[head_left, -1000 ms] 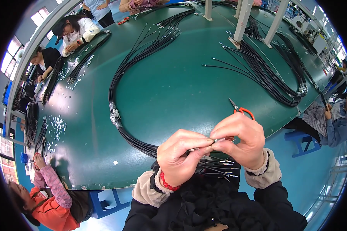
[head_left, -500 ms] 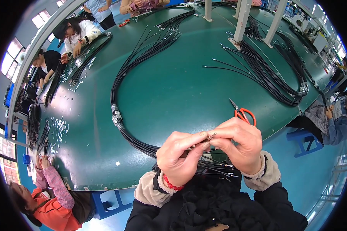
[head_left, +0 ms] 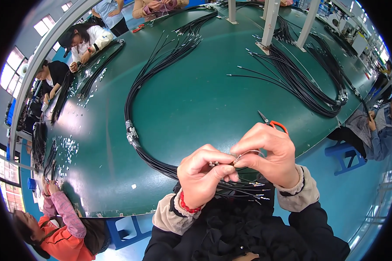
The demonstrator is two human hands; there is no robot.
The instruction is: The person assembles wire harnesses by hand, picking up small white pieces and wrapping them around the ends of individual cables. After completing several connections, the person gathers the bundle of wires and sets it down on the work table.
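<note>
Head view looks down on a wide green table [head_left: 196,108], and every place below is told from that table. At its near edge the left hand [head_left: 202,174] and the right hand [head_left: 268,154] meet, fingertips almost touching. Between them sits a small metal connector [head_left: 214,164], pinched by the left thumb and forefinger; the other left fingers are curled in. The right hand's thumb and forefinger are closed on a thin wire end [head_left: 238,157] just beside that connector, with a pale loop of wire arching over the knuckles; whether wire and connector are joined cannot be told. A red bracelet [head_left: 188,206] circles the left wrist.

Under the hands, hanging over the table's near edge, loose black wire tips [head_left: 248,187] fan out. They belong to a long black cable bundle [head_left: 137,95] that curves from the near edge up the middle of the table toward its far side, bound by a silvery clip [head_left: 131,132]. Red-handled scissors [head_left: 272,123] lie on the table just behind the right hand. A second black bundle [head_left: 309,87] loops across the table's right part. Other people sit along the left edge and at the right edge.
</note>
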